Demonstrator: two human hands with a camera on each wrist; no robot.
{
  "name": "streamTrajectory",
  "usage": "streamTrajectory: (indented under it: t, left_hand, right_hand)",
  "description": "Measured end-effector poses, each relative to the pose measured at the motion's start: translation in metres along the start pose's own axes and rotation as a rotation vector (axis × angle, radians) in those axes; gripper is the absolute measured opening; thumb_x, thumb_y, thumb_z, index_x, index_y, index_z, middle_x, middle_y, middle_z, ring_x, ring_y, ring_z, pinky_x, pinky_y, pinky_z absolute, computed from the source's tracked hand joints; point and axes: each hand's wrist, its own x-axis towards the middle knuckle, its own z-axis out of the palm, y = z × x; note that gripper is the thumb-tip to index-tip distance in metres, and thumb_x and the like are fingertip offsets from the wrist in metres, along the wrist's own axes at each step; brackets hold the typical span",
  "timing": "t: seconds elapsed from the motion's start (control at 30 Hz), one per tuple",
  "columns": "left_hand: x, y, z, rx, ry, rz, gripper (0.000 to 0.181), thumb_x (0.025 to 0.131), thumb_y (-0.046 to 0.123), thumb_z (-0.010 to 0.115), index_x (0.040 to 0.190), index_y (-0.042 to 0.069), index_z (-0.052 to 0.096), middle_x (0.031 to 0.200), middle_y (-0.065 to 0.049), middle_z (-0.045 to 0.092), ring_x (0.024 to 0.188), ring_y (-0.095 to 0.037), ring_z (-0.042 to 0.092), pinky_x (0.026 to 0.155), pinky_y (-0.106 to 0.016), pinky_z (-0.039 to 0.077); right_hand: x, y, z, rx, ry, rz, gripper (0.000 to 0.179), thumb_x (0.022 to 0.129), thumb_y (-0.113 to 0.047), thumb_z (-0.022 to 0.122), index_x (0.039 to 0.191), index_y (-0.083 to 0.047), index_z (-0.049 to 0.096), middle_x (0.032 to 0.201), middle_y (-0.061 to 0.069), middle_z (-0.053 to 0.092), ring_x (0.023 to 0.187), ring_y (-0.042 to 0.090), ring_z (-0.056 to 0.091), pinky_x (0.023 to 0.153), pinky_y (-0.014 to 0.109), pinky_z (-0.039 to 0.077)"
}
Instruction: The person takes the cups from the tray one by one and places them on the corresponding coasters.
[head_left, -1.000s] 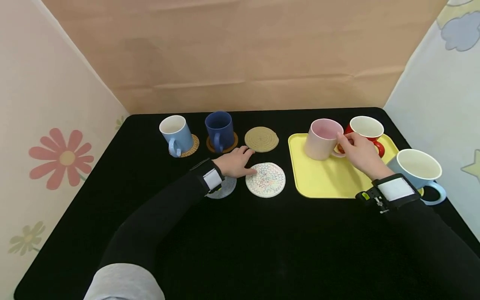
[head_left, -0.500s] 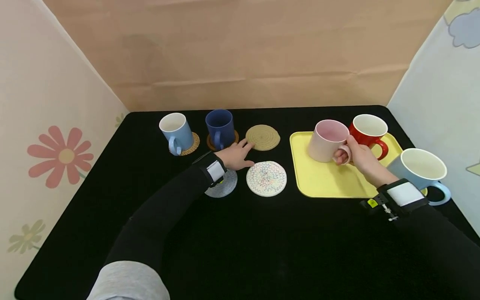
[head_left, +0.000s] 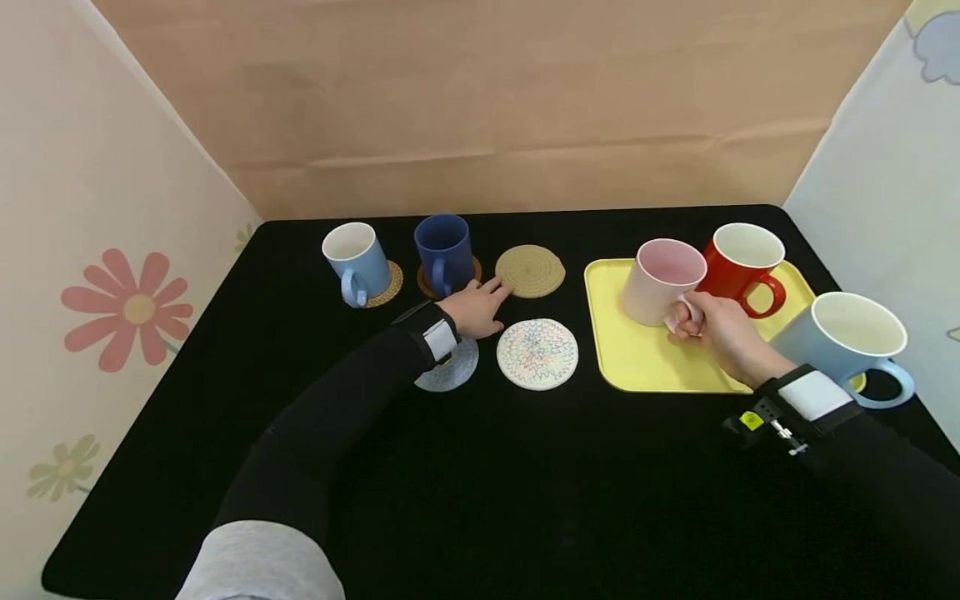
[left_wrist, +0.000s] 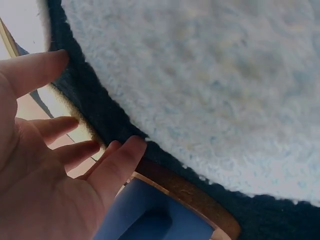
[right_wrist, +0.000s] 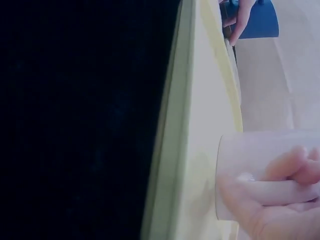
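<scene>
My right hand (head_left: pixel 723 337) holds the handle of a pale pink mug (head_left: pixel 648 292), fingers curled through it. The mug stands upright over the yellow tray (head_left: pixel 630 371); in the right wrist view the mug's base (right_wrist: pixel 222 157) is close against the tray surface. With fingers spread, my left hand (head_left: pixel 472 312) reaches over a grey coaster (head_left: pixel 450 373), fingertips right at the edge of a round tan woven coaster (head_left: pixel 531 271). A navy mug (head_left: pixel 453 258) on a brown coaster is just behind that hand. The left wrist view is mostly filled by the grey coaster (left_wrist: pixel 215 90).
A red mug (head_left: pixel 723 271) sits on the tray behind my right hand. At the tray's right edge is a large light blue mug (head_left: pixel 813 342). A white patterned coaster (head_left: pixel 537 354) lies mid-table. Far left, another light blue mug (head_left: pixel 367 267) stands on a woven coaster (head_left: pixel 390 287).
My right hand has gone from reaching at the pink mug's handle to curling its fingers round it. The left hand stays by the tan coaster. The head view has shifted slightly.
</scene>
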Motion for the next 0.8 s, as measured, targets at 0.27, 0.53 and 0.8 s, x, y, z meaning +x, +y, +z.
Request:
streamTrajectory:
  t: [0.27, 0.53, 0.8]
  left_hand:
    - [0.001, 0.0, 0.0, 0.009, 0.01, 0.001, 0.069, 0.101, 0.033, 0.053, 0.156, 0.015, 0.015, 0.161, -0.012, 0.009, 0.143, -0.035, 0.018, 0.112, -0.044, 0.025]
    - [0.003, -0.002, 0.003, 0.007, 0.033, 0.005, 0.069, 0.1, 0.034, 0.053, 0.156, 0.015, 0.017, 0.161, -0.011, 0.011, 0.142, -0.034, 0.021, 0.111, -0.043, 0.028]
    - [0.004, -0.005, 0.007, 0.004, 0.056, 0.015, 0.068, 0.1, 0.033, 0.054, 0.156, 0.013, 0.018, 0.161, -0.013, 0.013, 0.141, -0.033, 0.024, 0.11, -0.041, 0.03]
  right_hand:
    - [0.004, 0.003, 0.004, 0.176, -0.262, -0.053, 0.04, 0.105, -0.011, 0.017, 0.068, -0.004, 0.03, 0.064, 0.011, 0.029, 0.059, 0.026, 0.031, 0.078, 0.033, 0.053]
    - [0.003, 0.01, 0.016, 0.115, -0.159, -0.057, 0.042, 0.105, -0.015, 0.021, 0.064, -0.007, 0.026, 0.061, 0.009, 0.021, 0.056, 0.03, 0.017, 0.072, 0.03, 0.048]
    - [0.007, 0.008, 0.028, 0.077, -0.08, -0.087, 0.04, 0.102, -0.01, 0.018, 0.062, -0.008, 0.024, 0.059, 0.007, 0.018, 0.055, 0.028, 0.015, 0.066, 0.029, 0.045]
